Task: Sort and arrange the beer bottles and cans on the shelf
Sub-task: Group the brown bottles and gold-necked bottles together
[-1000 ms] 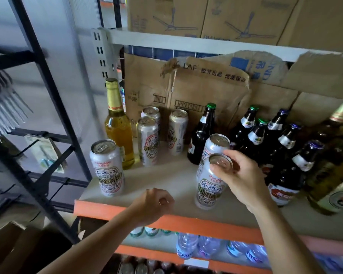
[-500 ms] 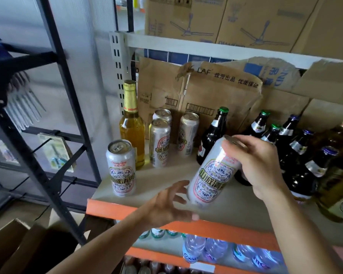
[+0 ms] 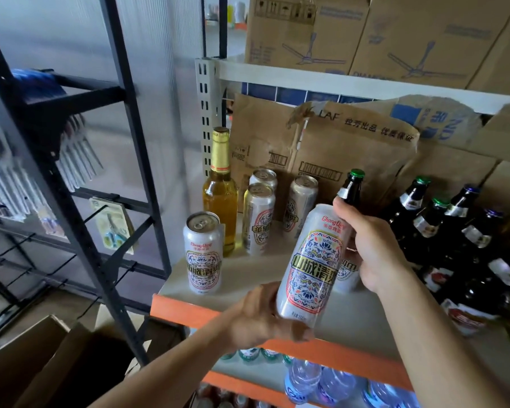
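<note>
**A:** Nearest you, low in the middle of the frame, the white Chongqing beer can (image 3: 312, 260) hangs tilted above the orange front edge of the shelf (image 3: 189, 304), clear of the board. If your hold slackens there, I'd expect it to drop past the edge toward the water bottles (image 3: 304, 375) on the level below.

**B:** Just behind it stands a second can (image 3: 346, 272) with the same print, half hidden by your right hand (image 3: 374, 248). Swing that wrist carelessly and I think you could tip it.

**A:** At the left front corner, the matching can (image 3: 202, 251) sits close to the edge. Set the next one down hard beside it and you may nudge it off.

**B:** Further in, on the right of the frame, the dark bottles (image 3: 454, 231) stand packed together. A can rolling loose could run into them.

**A:** Now your hands. Your left hand (image 3: 256, 316) comes up from below, fingers curled under the held can's base, cupping it.

**B:** Your right hand wraps the top of that can, thumb over the near rim and the other fingers behind. I can't tell whether they also touch the hidden can.

**A:** At the back left, the golden bottle (image 3: 221, 198) and the gold-label cans (image 3: 259, 219) stand upright, apart from both hands.
</note>
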`<state>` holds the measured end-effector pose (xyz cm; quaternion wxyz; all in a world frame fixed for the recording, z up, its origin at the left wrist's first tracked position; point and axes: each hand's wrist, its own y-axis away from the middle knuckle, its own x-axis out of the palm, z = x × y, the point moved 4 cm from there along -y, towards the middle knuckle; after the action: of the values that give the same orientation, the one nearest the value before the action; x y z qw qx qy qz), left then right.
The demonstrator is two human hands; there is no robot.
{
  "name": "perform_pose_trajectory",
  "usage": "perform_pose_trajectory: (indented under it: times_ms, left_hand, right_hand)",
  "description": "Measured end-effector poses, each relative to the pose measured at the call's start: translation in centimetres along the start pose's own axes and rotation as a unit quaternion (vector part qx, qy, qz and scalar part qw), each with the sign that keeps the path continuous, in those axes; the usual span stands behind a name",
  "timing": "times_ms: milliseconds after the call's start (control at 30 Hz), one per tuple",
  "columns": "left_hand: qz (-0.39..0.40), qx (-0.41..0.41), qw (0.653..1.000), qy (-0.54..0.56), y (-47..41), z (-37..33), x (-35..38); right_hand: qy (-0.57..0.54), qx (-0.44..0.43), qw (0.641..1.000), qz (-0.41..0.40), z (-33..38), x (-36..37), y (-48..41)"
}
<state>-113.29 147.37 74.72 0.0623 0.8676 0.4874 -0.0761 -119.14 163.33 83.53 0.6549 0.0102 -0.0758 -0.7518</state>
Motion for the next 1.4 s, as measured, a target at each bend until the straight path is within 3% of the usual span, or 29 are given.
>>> perform_pose_trajectory:
  times_ms: [267,467,567,700,867,1400]
  left_hand:
    - [-0.027,-0.009,0.999,-0.031,0.0,0.7,-0.9]
    - [-0.051,-0.026,0.996,-0.070,0.5,1.7,-1.9]
    - [-0.070,-0.046,0.991,-0.100,0.8,2.5,-2.5]
    - [-0.158,-0.081,0.967,-0.181,1.7,3.6,-3.8]
    - [-0.201,-0.107,0.962,-0.153,3.6,4.8,-5.0]
    - [-0.231,-0.135,0.953,-0.144,6.6,5.4,-6.7]
  right_hand:
    - [0.034,0.004,0.998,0.056,-0.4,0.6,-0.5]
    - [0.135,-0.004,0.984,0.112,-1.2,1.6,-0.7]
    - [0.124,-0.020,0.987,0.099,-1.2,2.2,-1.0]
    - [0.141,-0.074,0.985,0.071,-1.3,3.5,-1.7]
    - [0.185,-0.115,0.974,0.057,-2.2,5.6,-2.5]
    - [0.288,-0.194,0.934,0.081,-5.0,10.1,-3.0]
